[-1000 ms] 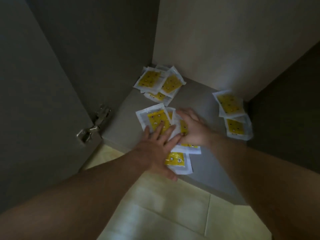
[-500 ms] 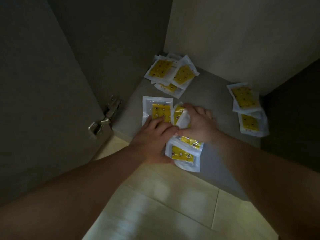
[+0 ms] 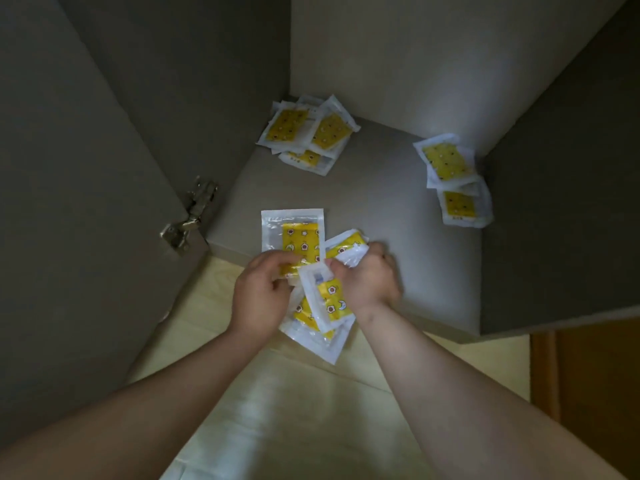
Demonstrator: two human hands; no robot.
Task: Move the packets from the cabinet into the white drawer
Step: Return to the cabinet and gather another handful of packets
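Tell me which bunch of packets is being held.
The front bunch, gripped by left hand and right hand at the shelf edge; the back-left pile and right pile lie untouched.

A left forearm [image 3: 156, 393] and a right forearm [image 3: 450, 393] are shown bare, broad at the lower edge of the view and narrowed toward the wrists. Each is ended by a bare grip: the left grip [image 3: 263, 292] and the right grip [image 3: 367, 282], on which short fingers [image 3: 273, 264] and rounded knuckles [image 3: 376, 253] are seen.

A home: low grey cabinet [image 3: 346, 202], hinged door [image 3: 86, 237], tiled floor [image 3: 294, 410].
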